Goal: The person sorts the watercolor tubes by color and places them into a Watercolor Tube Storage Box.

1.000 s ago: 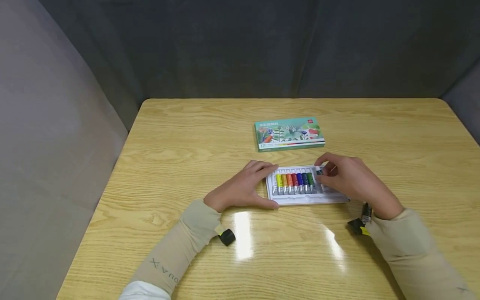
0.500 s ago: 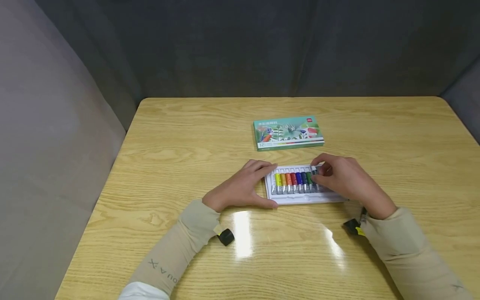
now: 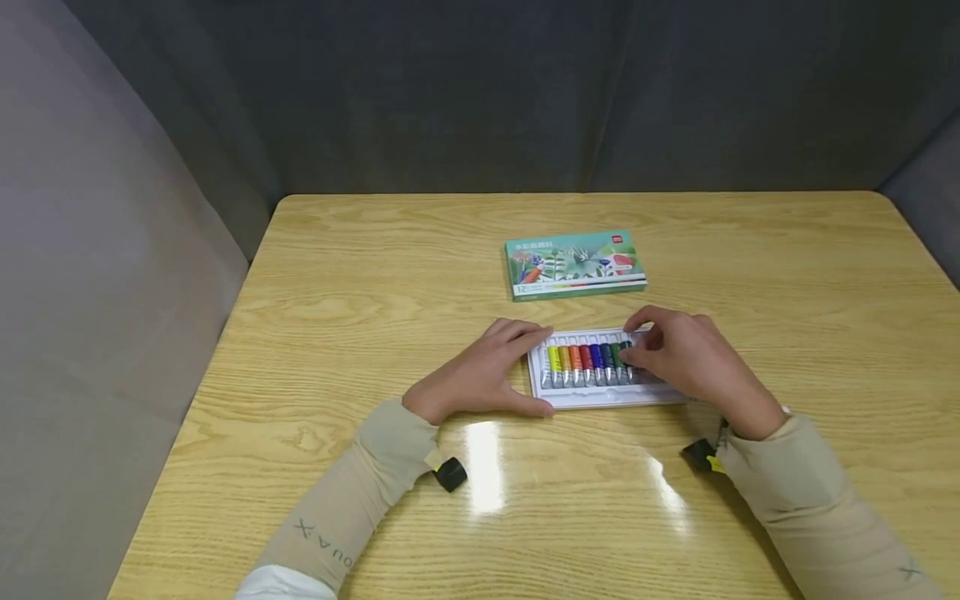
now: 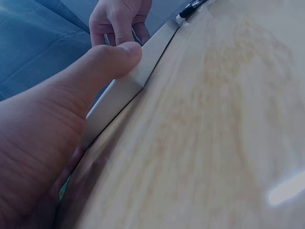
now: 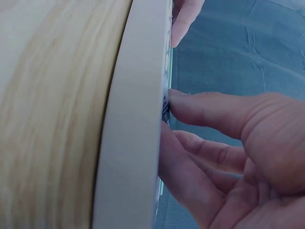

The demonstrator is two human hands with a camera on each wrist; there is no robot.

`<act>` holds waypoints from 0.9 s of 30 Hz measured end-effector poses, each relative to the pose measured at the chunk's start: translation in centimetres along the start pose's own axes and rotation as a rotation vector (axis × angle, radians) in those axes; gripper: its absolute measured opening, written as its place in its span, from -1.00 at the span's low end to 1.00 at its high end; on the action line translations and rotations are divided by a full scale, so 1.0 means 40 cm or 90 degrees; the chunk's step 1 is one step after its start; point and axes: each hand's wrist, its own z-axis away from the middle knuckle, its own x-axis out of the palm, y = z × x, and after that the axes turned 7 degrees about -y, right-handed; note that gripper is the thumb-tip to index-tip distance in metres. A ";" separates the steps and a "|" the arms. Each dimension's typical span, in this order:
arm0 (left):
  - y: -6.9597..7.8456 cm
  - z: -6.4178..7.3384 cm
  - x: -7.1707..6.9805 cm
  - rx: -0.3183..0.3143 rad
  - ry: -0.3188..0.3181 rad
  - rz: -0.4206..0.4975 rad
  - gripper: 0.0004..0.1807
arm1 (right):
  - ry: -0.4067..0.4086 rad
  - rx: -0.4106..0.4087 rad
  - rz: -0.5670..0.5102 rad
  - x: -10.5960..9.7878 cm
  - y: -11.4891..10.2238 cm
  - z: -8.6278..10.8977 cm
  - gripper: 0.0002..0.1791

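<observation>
Dark paint tube [image 5: 166,108] sits pinched between the right fingers [image 5: 183,167].

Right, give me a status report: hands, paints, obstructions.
Left hand grips left end of white tray. Right hand pinches dark tube beside green tube. Green box lies beyond tray, not in the way.

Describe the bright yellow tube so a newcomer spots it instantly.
On the wooden table lies a white tray, one end held by the left hand. In its row of tubes, second from that end is the yellow tube, lemon-bright between a whitish one and a golden one.
</observation>
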 end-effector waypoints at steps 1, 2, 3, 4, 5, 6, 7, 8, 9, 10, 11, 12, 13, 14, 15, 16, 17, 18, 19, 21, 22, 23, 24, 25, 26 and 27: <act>0.001 0.000 0.000 0.000 0.000 0.001 0.20 | -0.001 0.006 -0.001 0.000 -0.001 0.001 -0.62; 0.001 0.000 0.000 0.000 0.001 0.001 0.20 | -0.001 0.011 -0.001 0.001 -0.001 0.002 -0.62; 0.001 0.000 0.000 0.000 0.001 0.002 0.20 | -0.001 0.011 -0.002 0.001 -0.001 0.002 -0.62; 0.001 -0.001 0.001 -0.001 0.000 0.003 0.20 | 0.000 0.012 -0.004 0.001 0.000 0.003 -0.63; 0.002 -0.001 0.001 -0.001 -0.001 0.004 0.20 | 0.001 0.012 -0.006 0.002 -0.001 0.004 -0.63; 0.002 -0.002 0.001 -0.002 -0.002 0.005 0.20 | 0.003 0.010 -0.009 0.003 -0.001 0.005 -0.64; 0.002 -0.002 0.001 -0.003 -0.002 0.005 0.20 | 0.005 0.008 -0.013 0.005 -0.002 0.006 -0.65; 0.002 -0.002 0.001 -0.003 -0.003 0.006 0.20 | 0.006 0.009 -0.015 0.006 -0.002 0.006 -0.66; 0.002 -0.002 0.001 -0.004 -0.003 0.007 0.20 | 0.007 0.010 -0.019 0.008 -0.003 0.006 -0.67; 0.002 -0.002 0.001 -0.004 -0.003 0.005 0.20 | 0.008 0.011 -0.021 0.010 -0.005 0.006 -0.69; 0.003 -0.002 0.001 -0.003 -0.003 0.005 0.20 | 0.008 0.010 -0.025 0.011 -0.005 0.006 -0.69; 0.003 -0.002 0.001 -0.002 -0.003 0.005 0.20 | 0.008 0.010 -0.027 0.012 -0.007 0.006 -0.70; 0.003 -0.002 0.001 -0.002 -0.002 0.004 0.20 | 0.006 0.012 -0.029 0.013 -0.007 0.006 -0.70; 0.003 -0.001 0.000 -0.001 -0.003 0.003 0.20 | 0.004 0.013 -0.030 0.014 -0.007 0.007 -0.71; 0.003 -0.001 0.000 0.000 -0.003 0.002 0.20 | 0.002 0.013 -0.031 0.015 -0.008 0.006 -0.71; 0.004 0.000 -0.001 0.000 -0.003 0.002 0.20 | 0.002 0.012 -0.031 0.015 -0.008 0.006 -0.71; 0.004 0.000 -0.001 0.001 -0.003 0.004 0.21 | 0.000 0.013 -0.032 0.016 -0.008 0.006 -0.71; 0.004 0.000 -0.001 0.002 -0.004 0.005 0.21 | 0.000 0.016 -0.032 0.016 -0.009 0.006 -0.72; 0.003 0.000 -0.001 0.002 -0.003 0.005 0.21 | 0.000 0.017 -0.032 0.016 -0.009 0.006 -0.72; 0.002 0.000 -0.001 0.002 -0.002 0.005 0.21 | 0.001 0.019 -0.030 0.016 -0.010 0.006 -0.72; 0.001 0.000 0.000 0.001 -0.002 0.004 0.21 | 0.002 0.019 -0.029 0.016 -0.010 0.006 -0.73; 0.000 0.000 0.001 0.001 -0.001 0.003 0.21 | 0.003 0.019 -0.030 0.015 -0.011 0.007 -0.73; 0.000 -0.001 0.001 0.000 -0.001 0.000 0.21 | 0.003 0.019 -0.031 0.015 -0.011 0.007 -0.73; -0.001 -0.001 0.002 0.000 -0.001 -0.002 0.21 | 0.003 0.019 -0.031 0.014 -0.011 0.007 -0.73; -0.001 -0.001 0.002 0.000 -0.001 -0.004 0.21 | 0.004 0.018 -0.031 0.014 -0.011 0.007 -0.73; -0.001 -0.001 0.002 0.000 0.000 -0.005 0.21 | 0.005 0.018 -0.032 0.014 -0.011 0.007 -0.74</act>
